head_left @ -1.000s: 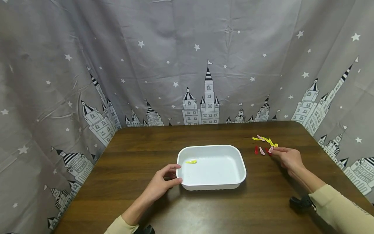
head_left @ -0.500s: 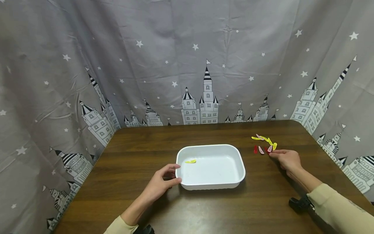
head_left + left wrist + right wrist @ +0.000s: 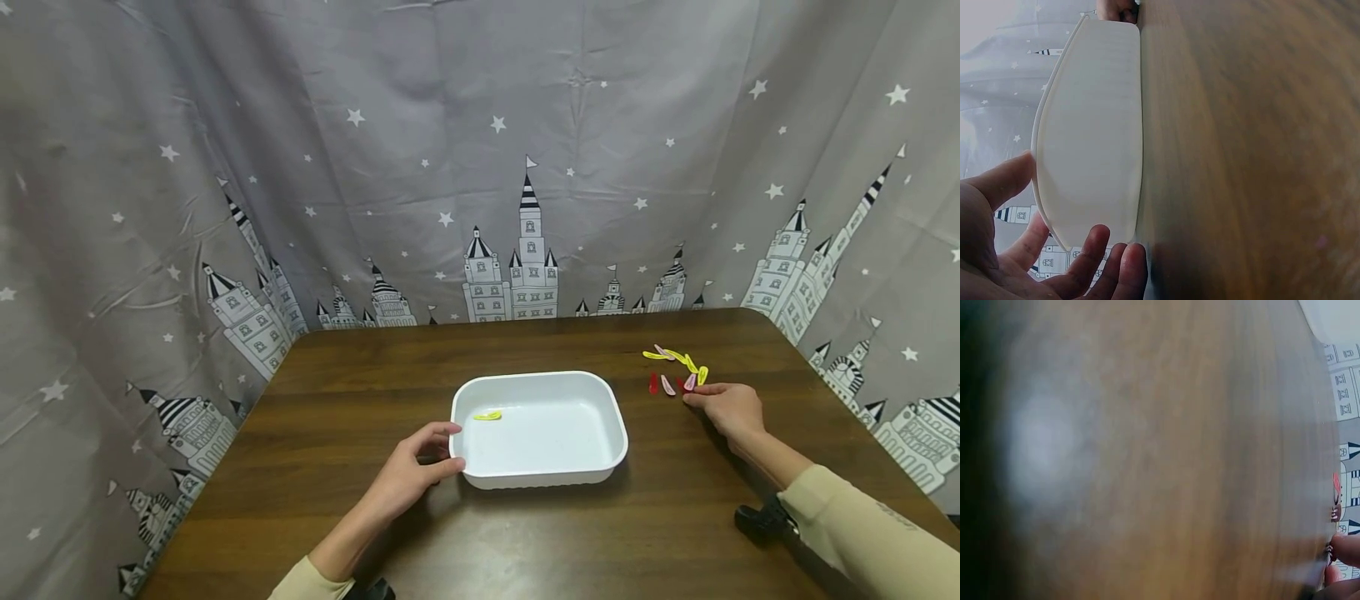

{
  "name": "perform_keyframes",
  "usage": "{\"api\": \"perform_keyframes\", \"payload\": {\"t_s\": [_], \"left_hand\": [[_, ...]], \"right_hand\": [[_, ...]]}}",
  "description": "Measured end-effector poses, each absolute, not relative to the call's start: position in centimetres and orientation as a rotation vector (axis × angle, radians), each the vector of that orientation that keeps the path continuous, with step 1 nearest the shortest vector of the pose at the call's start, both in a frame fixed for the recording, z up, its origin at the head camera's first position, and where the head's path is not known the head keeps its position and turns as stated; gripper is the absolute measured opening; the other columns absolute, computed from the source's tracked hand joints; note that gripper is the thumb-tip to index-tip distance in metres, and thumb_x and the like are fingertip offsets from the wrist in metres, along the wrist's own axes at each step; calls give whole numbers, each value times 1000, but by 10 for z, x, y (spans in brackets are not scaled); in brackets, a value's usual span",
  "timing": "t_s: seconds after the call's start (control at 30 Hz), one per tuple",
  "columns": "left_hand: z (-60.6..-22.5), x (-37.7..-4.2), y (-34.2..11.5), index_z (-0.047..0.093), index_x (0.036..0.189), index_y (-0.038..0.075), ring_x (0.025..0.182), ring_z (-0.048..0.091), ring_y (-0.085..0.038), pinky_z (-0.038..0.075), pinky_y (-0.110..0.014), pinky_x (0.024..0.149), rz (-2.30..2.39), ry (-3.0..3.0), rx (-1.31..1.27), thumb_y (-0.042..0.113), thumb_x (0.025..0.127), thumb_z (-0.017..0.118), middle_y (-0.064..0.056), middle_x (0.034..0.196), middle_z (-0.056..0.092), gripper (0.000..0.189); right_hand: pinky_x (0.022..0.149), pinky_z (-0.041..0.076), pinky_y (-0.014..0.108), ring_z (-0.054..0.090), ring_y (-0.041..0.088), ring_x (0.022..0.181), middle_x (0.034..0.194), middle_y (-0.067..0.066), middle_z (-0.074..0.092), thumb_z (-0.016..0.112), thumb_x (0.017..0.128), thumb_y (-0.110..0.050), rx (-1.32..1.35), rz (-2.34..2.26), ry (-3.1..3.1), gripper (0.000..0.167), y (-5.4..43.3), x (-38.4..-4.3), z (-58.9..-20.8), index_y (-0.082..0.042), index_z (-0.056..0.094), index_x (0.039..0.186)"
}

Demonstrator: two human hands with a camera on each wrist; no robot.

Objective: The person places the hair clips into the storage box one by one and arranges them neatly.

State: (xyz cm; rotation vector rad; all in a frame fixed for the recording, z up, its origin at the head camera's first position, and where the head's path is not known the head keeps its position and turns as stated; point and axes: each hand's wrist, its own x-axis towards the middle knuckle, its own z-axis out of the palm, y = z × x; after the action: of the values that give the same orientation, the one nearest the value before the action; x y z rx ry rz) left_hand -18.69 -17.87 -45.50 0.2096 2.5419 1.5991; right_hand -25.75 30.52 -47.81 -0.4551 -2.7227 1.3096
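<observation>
My left hand (image 3: 408, 471) grips the left end of a white plastic tray (image 3: 540, 480), thumb and fingers at its rim. The left wrist view shows the thumb touching the rim and fingers (image 3: 1094, 247) bent beside the wall of the tray (image 3: 1091, 131). One yellow snap hair clip (image 3: 487, 416) lies inside. On the right, my right hand (image 3: 731, 410) has its fingertips at the near end of a red hair clip (image 3: 681, 384) and appears to pinch it. A pink hair clip (image 3: 690, 382) lies against it. In the right wrist view, the fingertips (image 3: 1341, 547) are partly cut off.
Several yellow clips (image 3: 691, 364) lie in a bent row behind the right hand, a pink clip (image 3: 662, 350) among them. Another red clip (image 3: 653, 383) and pink clip (image 3: 667, 385) lie further left. A grey printed curtain (image 3: 420, 167) hangs behind the wooden table (image 3: 360, 392).
My right hand has shifted slightly left and nearer, from the pink clip to the end of the red clip beside it. The left hand and tray stay put.
</observation>
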Motion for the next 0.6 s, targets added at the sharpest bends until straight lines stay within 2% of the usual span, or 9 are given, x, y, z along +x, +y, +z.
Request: {"api": "perform_keyframes", "payload": {"t_s": [0.1,0.13,0.23,0.6], "left_hand": [[-455,-187,-179,65,127,16,103,61,-23,49,-33,80,1601,2544,203,23,88,79,-7,112,69,43],[-456,-187,-179,65,127,16,103,61,-23,49,-33,81,1603,2544,202,23,87,79,-7,112,69,43],[-456,-187,-178,65,127,16,103,61,-23,49,-33,82,1610,2543,202,22,87,79,-7,112,70,42],[-453,-185,-179,64,128,17,103,61,-22,48,-35,82,1629,2531,199,22,88,79,-7,115,69,44]], "right_hand": [[93,44,48,52,44,124,133,29,60,75,90,-31,-435,1300,-2713,41,303,-256,-477,4,74,112],[96,43,50,51,46,125,133,29,60,75,90,-29,-436,1303,-2708,40,303,-255,-477,5,74,112],[95,43,51,53,47,124,129,28,62,75,90,-27,-439,1287,-2697,37,301,-255,-478,5,75,109],[78,42,37,59,42,111,116,27,70,74,91,-24,-429,1232,-2694,33,301,-256,-479,5,76,105]]}}
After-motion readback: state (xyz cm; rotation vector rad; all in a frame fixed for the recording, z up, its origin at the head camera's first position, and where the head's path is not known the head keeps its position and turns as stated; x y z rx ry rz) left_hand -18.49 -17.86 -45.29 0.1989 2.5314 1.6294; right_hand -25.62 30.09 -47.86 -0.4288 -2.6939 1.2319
